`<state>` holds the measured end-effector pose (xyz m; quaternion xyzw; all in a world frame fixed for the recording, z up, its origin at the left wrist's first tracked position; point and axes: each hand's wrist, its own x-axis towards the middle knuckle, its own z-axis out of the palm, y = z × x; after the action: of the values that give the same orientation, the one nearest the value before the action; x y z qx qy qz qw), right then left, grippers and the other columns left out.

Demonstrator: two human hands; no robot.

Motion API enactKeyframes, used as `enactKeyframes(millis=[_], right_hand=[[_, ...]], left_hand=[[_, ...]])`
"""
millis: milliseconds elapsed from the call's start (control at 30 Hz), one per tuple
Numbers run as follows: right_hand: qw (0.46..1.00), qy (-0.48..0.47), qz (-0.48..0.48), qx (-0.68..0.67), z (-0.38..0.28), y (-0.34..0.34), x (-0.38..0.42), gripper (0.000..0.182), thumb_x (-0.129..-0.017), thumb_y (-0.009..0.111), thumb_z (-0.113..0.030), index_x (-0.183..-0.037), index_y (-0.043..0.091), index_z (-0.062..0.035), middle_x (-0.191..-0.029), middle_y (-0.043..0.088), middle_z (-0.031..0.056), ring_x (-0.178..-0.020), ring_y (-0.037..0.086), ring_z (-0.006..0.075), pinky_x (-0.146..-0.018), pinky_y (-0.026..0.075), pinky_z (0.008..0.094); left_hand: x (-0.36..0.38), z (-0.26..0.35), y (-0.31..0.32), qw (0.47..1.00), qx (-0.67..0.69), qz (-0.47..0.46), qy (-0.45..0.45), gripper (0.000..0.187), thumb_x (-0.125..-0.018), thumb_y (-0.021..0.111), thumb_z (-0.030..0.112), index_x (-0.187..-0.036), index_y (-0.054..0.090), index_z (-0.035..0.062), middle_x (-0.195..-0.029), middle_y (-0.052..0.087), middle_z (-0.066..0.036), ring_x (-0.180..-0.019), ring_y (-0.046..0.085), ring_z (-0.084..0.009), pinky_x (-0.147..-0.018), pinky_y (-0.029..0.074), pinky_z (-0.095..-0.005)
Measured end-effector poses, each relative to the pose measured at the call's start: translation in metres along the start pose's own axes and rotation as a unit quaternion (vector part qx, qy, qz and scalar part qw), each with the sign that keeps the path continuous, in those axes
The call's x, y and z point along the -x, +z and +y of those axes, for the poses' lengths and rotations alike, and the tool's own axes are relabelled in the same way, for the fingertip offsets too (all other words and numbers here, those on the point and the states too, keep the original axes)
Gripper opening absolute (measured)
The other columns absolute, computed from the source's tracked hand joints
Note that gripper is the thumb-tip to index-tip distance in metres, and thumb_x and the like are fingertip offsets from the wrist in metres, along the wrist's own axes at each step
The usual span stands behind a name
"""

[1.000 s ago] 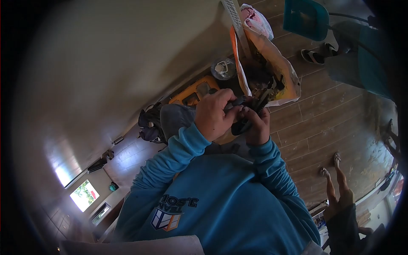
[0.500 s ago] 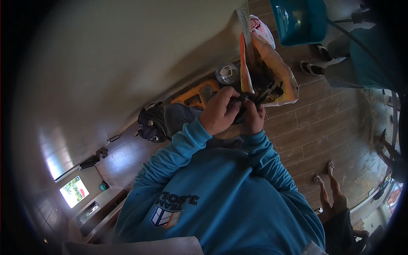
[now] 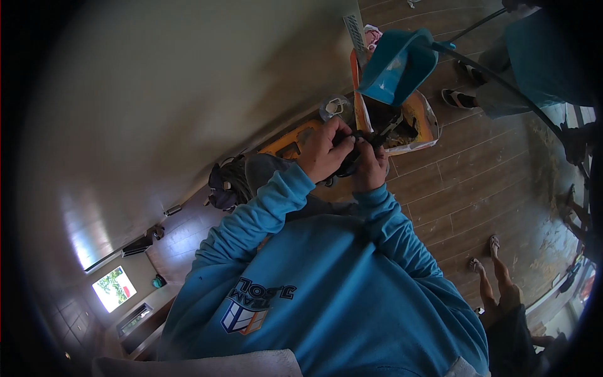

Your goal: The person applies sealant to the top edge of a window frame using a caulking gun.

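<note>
My left hand (image 3: 325, 151) is closed, thumb and forefinger pinching at a small black object (image 3: 352, 164) held between both hands. My right hand (image 3: 370, 166) is closed round the other side of it, thumb on top. A narrow, pale, blade-like piece (image 3: 391, 125) sticks out past my right fingers, over the open bag. My fingers cover most of the black object, and I cannot tell its kind. Just beyond my hands stands the open orange and white bag (image 3: 429, 119) with dark debris inside. A teal dustpan (image 3: 402, 66) is tilted over its far end.
A person (image 3: 543, 69) at the right holds the dustpan's long handle. An orange case (image 3: 286, 143) and a clear plastic container (image 3: 336, 108) sit by the wall (image 3: 188, 81). A dark bag (image 3: 223, 185) lies left of my knee. Another person's legs (image 3: 496, 276) show lower right.
The teal dustpan has come left and down over the bag and tipped. My hands stay together on the black object, with only small finger shifts.
</note>
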<state>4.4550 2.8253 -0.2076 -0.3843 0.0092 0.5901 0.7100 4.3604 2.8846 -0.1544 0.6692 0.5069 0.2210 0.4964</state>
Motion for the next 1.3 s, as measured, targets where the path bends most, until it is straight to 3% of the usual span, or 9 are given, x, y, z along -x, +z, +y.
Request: enactKeyframes(millis=[33,267,333,833,967,1033,1100,1167,1300], right_hand=[[1.000,-0.007,-0.006,-0.019,0.001,0.002,-0.001,0.017,-0.086,0.059,-0.008,-0.101,0.062,-0.0005,-0.089,0.063,0.0020,-0.080,0.057,0.0094,-0.073,0.045,0.0236],[0.996,-0.003,-0.044,-0.080,0.002,0.004,0.002,0.022,-0.088,0.055,-0.008,-0.108,0.061,0.0008,-0.099,0.063,0.0041,-0.087,0.058,0.0104,-0.078,0.045,0.0239],[0.995,-0.005,-0.048,-0.085,0.000,0.004,0.001,0.022,-0.088,0.055,-0.008,-0.107,0.061,0.0009,-0.099,0.063,0.0042,-0.088,0.058,0.0104,-0.079,0.045,0.0240],[0.998,-0.041,-0.004,-0.042,0.021,-0.010,-0.015,0.017,-0.088,0.055,-0.007,-0.102,0.061,0.0003,-0.093,0.063,0.0037,-0.083,0.057,0.0102,-0.074,0.045,0.0244],[0.999,-0.026,0.017,-0.028,0.010,-0.007,-0.011,0.017,-0.086,0.056,-0.006,-0.101,0.061,-0.0001,-0.090,0.062,0.0033,-0.079,0.056,0.0097,-0.071,0.045,0.0241],[0.998,-0.014,0.027,-0.046,0.007,-0.005,-0.011,0.017,-0.085,0.058,-0.006,-0.101,0.061,-0.0002,-0.089,0.062,0.0024,-0.078,0.055,0.0094,-0.069,0.044,0.0235],[0.998,-0.044,0.047,-0.015,0.010,-0.006,-0.011,0.016,-0.085,0.058,-0.006,-0.100,0.061,-0.0016,-0.085,0.061,0.0012,-0.075,0.055,0.0085,-0.067,0.044,0.0229],[0.999,-0.002,0.047,-0.017,0.006,-0.008,-0.007,0.017,-0.085,0.059,-0.006,-0.101,0.061,-0.0022,-0.082,0.060,-0.0009,-0.071,0.054,0.0063,-0.064,0.043,0.0223],[0.994,-0.074,0.079,-0.016,0.015,-0.018,-0.014,0.017,-0.085,0.060,-0.007,-0.101,0.060,-0.0023,-0.081,0.059,-0.0019,-0.072,0.053,0.0056,-0.064,0.043,0.0214]], left_hand=[[-0.003,0.000,-0.001,1.000,0.010,0.003,0.019,0.015,-0.083,0.061,0.011,-0.089,0.052,0.0017,-0.078,0.060,-0.011,-0.071,0.062,-0.0199,-0.063,0.047,-0.0319],[-0.002,0.008,-0.002,1.000,-0.007,0.010,0.013,0.016,-0.082,0.062,0.012,-0.087,0.050,0.0018,-0.076,0.059,-0.010,-0.066,0.059,-0.0187,-0.060,0.046,-0.0315],[-0.003,0.006,-0.001,1.000,-0.019,-0.021,0.003,0.010,-0.083,0.057,0.006,-0.090,0.050,0.0030,-0.079,0.052,-0.002,-0.074,0.049,-0.0083,-0.066,0.044,-0.0252],[-0.020,-0.020,0.014,0.998,-0.055,0.001,-0.009,0.012,-0.084,0.056,0.006,-0.095,0.052,0.0019,-0.084,0.056,-0.003,-0.079,0.052,-0.0088,-0.071,0.044,-0.0258],[-0.016,-0.019,0.008,0.999,-0.005,-0.041,0.002,0.011,-0.087,0.054,0.006,-0.097,0.052,0.0010,-0.087,0.058,-0.004,-0.083,0.053,-0.0092,-0.074,0.045,-0.0255],[-0.018,-0.009,0.009,0.998,0.010,-0.054,-0.027,0.016,-0.086,0.056,0.009,-0.097,0.053,-0.0020,-0.083,0.061,-0.010,-0.076,0.059,-0.0162,-0.068,0.047,-0.0308],[-0.021,-0.009,0.013,0.998,0.011,-0.057,-0.016,0.013,-0.089,0.054,0.009,-0.097,0.054,-0.0007,-0.085,0.060,-0.008,-0.080,0.057,-0.0117,-0.072,0.046,-0.0277],[-0.024,-0.009,0.012,0.995,0.008,-0.096,-0.033,0.011,-0.090,0.051,0.007,-0.098,0.054,0.0006,-0.087,0.058,-0.005,-0.082,0.054,-0.0090,-0.073,0.045,-0.0252],[-0.031,-0.025,0.024,0.989,0.039,-0.136,-0.040,0.011,-0.091,0.048,0.005,-0.101,0.051,0.0022,-0.089,0.055,-0.001,-0.081,0.051,-0.0065,-0.073,0.044,-0.0240]])
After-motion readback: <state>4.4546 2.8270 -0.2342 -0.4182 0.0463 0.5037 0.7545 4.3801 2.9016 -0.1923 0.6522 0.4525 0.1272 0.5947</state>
